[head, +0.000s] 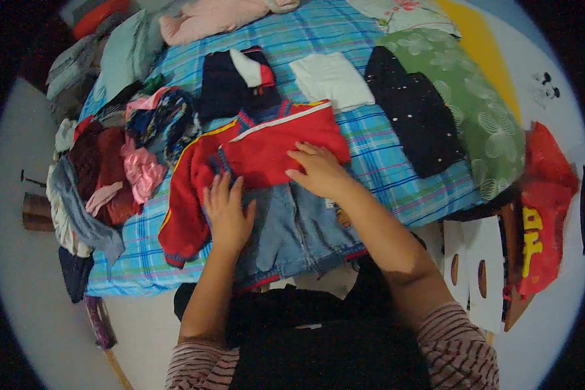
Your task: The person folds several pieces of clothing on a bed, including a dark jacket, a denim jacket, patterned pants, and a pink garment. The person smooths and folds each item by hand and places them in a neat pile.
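A zip-front jacket with a blue-grey body (292,229) and red sleeves lies on the bed before me. Its right-hand red sleeve (273,146), edged with a white stripe, is folded across the upper body. The other sleeve (187,209), with yellow piping, stretches down to the left. My right hand (317,168) rests flat on the folded sleeve with its fingers spread. Near the jacket's left side is my left hand (228,209), fingers apart, by the inner edge of the sleeves; whether it presses the cloth I cannot tell. Neither hand grips anything.
Beyond the jacket lie folded dark clothing (224,87), a folded white cloth (331,80) and a black garment (414,112). A green pillow (492,122) is at the right. Jumbled clothes (102,165) cover the left side of the blue plaid bedsheet (146,263).
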Tool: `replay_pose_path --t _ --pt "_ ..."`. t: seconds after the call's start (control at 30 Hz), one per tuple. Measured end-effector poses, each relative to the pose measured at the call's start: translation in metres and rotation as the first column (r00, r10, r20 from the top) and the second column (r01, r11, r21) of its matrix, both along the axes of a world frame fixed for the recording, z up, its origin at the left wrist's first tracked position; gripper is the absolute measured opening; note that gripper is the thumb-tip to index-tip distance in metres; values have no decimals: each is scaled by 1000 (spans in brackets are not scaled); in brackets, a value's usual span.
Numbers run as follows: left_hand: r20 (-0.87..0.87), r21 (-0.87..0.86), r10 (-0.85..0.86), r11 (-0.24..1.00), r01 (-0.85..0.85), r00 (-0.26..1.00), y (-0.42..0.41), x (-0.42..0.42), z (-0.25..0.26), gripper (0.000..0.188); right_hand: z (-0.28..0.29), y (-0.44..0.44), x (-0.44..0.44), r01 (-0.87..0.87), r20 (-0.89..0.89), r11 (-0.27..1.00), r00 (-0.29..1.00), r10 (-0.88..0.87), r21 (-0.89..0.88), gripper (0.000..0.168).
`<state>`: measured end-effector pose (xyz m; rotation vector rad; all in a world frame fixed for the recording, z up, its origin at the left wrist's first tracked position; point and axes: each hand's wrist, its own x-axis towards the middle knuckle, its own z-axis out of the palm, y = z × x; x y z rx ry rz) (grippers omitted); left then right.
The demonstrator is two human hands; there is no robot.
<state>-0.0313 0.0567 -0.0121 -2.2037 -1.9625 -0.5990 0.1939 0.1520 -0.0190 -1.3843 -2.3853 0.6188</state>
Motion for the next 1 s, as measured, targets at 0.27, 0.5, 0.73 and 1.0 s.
replay_pose_path --t 0.27,0.5,0.73,1.0 --pt "250 -225 642 766 -602 725 -76 -146 -15 41 -21 -42 19 13 72 932 997 -41 361 54" --pt "350 -4 476 862 -507 807 -51 -270 66 21 -24 -42 17 4 78 943 996 -32 332 54" --pt "-266 102 431 902 -420 862 39 -252 183 19 -28 -40 20 16 67 943 997 -41 332 54" --pt "291 -657 301 753 -39 908 157 -113 215 31 -32 -40 18 11 42 928 999 -29 372 54"
